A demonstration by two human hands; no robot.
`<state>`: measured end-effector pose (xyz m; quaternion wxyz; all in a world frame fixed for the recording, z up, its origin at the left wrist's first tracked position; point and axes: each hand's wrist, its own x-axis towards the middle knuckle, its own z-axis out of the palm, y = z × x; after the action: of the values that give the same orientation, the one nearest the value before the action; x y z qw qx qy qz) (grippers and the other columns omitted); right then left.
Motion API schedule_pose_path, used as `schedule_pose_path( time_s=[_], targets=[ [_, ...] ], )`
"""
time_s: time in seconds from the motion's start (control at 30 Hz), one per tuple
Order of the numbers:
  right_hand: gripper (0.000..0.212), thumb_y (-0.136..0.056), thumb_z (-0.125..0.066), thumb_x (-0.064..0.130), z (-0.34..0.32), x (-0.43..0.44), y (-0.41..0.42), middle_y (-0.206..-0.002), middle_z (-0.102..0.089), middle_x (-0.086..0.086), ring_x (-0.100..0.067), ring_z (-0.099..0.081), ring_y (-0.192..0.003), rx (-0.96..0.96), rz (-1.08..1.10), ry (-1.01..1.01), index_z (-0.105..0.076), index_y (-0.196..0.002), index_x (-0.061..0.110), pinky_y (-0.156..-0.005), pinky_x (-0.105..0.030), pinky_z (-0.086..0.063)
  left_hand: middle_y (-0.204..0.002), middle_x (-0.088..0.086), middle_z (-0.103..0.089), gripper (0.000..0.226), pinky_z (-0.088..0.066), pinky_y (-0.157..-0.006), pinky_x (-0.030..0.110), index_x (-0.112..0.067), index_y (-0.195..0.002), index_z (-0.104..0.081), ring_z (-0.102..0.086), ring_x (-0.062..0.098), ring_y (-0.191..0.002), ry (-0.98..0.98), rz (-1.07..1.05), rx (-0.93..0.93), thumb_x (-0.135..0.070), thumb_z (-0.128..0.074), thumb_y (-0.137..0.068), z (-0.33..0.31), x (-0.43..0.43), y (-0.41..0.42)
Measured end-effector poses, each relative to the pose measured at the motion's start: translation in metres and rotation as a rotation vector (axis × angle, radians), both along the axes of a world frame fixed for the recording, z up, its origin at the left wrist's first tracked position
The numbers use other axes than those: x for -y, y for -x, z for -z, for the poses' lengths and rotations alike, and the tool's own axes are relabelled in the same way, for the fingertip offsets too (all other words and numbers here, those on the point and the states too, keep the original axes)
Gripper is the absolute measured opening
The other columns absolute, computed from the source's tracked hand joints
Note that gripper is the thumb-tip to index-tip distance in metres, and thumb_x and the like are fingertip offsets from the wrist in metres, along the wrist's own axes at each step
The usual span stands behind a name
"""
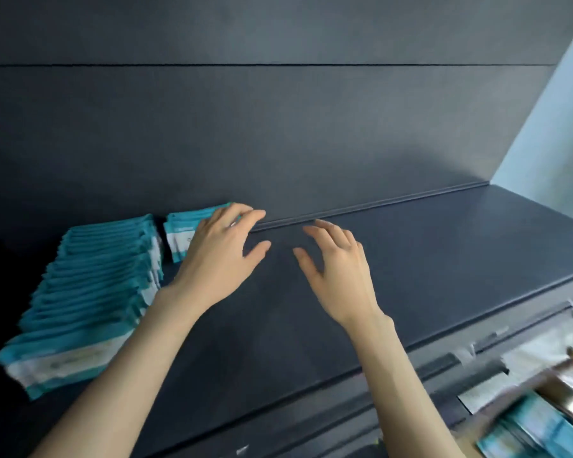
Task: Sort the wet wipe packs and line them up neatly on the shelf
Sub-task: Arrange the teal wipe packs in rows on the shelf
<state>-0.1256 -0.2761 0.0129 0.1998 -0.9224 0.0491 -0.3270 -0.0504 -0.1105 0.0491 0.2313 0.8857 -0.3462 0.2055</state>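
Note:
A long row of teal and white wet wipe packs (93, 285) stands on the dark shelf (427, 246) at the left, running from the front edge toward the back wall. A second, short group of packs (182, 231) stands at the back, just right of that row. My left hand (222, 249) rests flat against the right side of this short group, fingers spread, partly hiding it. My right hand (336, 266) hovers over the bare shelf a little to the right, fingers apart, holding nothing.
The shelf's dark back wall (278, 127) rises behind the packs. Below the shelf at the lower right sits a cardboard box (549, 385) with more teal packs (530, 428), blurred. A pale wall (559, 127) shows at the far right.

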Motion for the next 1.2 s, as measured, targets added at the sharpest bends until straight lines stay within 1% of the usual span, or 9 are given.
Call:
schedule_pose_path(
  time_s=[0.1, 0.23, 0.37, 0.43, 0.5, 0.67, 0.73, 0.9, 1.2],
  targets=[
    [0.035, -0.09, -0.055, 0.032, 0.015, 0.022, 0.059, -0.127, -0.059, -0.007, -0.03, -0.057, -0.112, 0.022, 0.1, -0.02, -0.063, -0.118, 0.011, -0.092, -0.041, -0.045, -0.118, 0.0, -0.057, 0.04, -0.04, -0.096, 0.037, -0.013, -0.123, -0.059, -0.052, 0.021, -0.11, 0.097, 0.09, -0.02, -0.032, -0.061, -0.088, 0.016, 0.027, 0.047],
    [0.03, -0.09, -0.056, 0.029, 0.047, 0.059, 0.157, -0.125, -0.06, -0.007, -0.028, -0.058, -0.109, 0.016, 0.213, -0.039, -0.064, -0.113, 0.012, -0.092, -0.041, -0.047, -0.117, -0.004, -0.057, 0.039, -0.041, -0.093, 0.033, -0.014, -0.121, -0.059, -0.049, 0.014, -0.108, 0.137, 0.231, -0.073, -0.032, -0.056, -0.087, 0.047, 0.075, 0.127],
    [0.026, -0.09, -0.056, 0.028, 0.087, 0.094, 0.269, -0.122, -0.062, -0.006, -0.027, -0.059, -0.108, -0.067, 0.308, -0.073, -0.064, -0.111, 0.014, -0.088, -0.04, -0.05, -0.114, -0.006, -0.058, 0.04, -0.045, -0.089, 0.031, -0.016, -0.118, -0.06, -0.052, 0.013, -0.106, 0.144, 0.344, -0.27, -0.041, -0.048, -0.089, 0.095, 0.12, 0.22],
    [0.025, -0.091, -0.054, 0.029, 0.108, 0.11, 0.323, -0.119, -0.062, -0.005, -0.027, -0.059, -0.105, -0.109, 0.363, -0.093, -0.064, -0.109, 0.015, -0.085, -0.038, -0.051, -0.112, -0.005, -0.059, 0.045, -0.047, -0.086, 0.032, -0.016, -0.116, -0.061, -0.055, 0.016, -0.103, 0.091, 0.385, -0.354, -0.045, -0.043, -0.087, 0.124, 0.142, 0.266],
    [0.024, -0.09, -0.055, 0.03, 0.13, 0.122, 0.371, -0.117, -0.064, -0.005, -0.026, -0.06, -0.101, -0.16, 0.434, -0.111, -0.064, -0.107, 0.016, -0.083, -0.037, -0.051, -0.112, -0.003, -0.06, 0.043, -0.045, -0.088, 0.034, -0.015, -0.117, -0.062, -0.057, 0.019, -0.103, 0.016, 0.428, -0.438, -0.042, -0.048, -0.087, 0.152, 0.162, 0.307],
    [0.023, -0.083, -0.069, 0.018, 0.18, 0.136, 0.463, -0.112, -0.066, -0.009, -0.031, -0.063, -0.097, -0.321, 0.582, -0.179, -0.066, -0.105, 0.012, -0.078, -0.039, -0.052, -0.124, -0.002, -0.056, 0.037, -0.035, -0.095, 0.031, -0.018, -0.127, -0.056, -0.051, 0.019, -0.115, -0.203, 0.53, -0.545, -0.029, -0.057, -0.092, 0.2, 0.194, 0.379],
    [0.024, -0.082, -0.072, 0.016, 0.194, 0.136, 0.487, -0.112, -0.066, -0.01, -0.031, -0.064, -0.096, -0.365, 0.621, -0.218, -0.067, -0.105, 0.012, -0.078, -0.04, -0.053, -0.129, -0.004, -0.052, 0.04, -0.032, -0.1, 0.03, -0.021, -0.132, -0.051, -0.047, 0.016, -0.121, -0.273, 0.571, -0.577, -0.03, -0.056, -0.093, 0.211, 0.203, 0.396],
    [0.024, -0.081, -0.073, 0.015, 0.218, 0.152, 0.524, -0.11, -0.066, -0.008, -0.029, -0.064, -0.093, -0.423, 0.727, -0.293, -0.067, -0.104, 0.01, -0.077, -0.039, -0.052, -0.133, -0.007, -0.048, 0.042, -0.03, -0.103, 0.029, -0.025, -0.136, -0.045, -0.041, 0.013, -0.124, -0.427, 0.67, -0.595, -0.033, -0.051, -0.095, 0.229, 0.238, 0.419],
    [0.023, -0.084, -0.069, 0.015, 0.237, 0.235, 0.49, -0.112, -0.066, -0.009, -0.03, -0.063, -0.098, -0.446, 0.795, -0.397, -0.066, -0.106, 0.008, -0.08, -0.041, -0.052, -0.131, -0.005, -0.05, 0.04, -0.028, -0.103, 0.031, -0.022, -0.134, -0.048, -0.043, 0.015, -0.123, -0.486, 0.703, -0.641, -0.03, -0.052, -0.095, 0.252, 0.338, 0.382]
  ],
)
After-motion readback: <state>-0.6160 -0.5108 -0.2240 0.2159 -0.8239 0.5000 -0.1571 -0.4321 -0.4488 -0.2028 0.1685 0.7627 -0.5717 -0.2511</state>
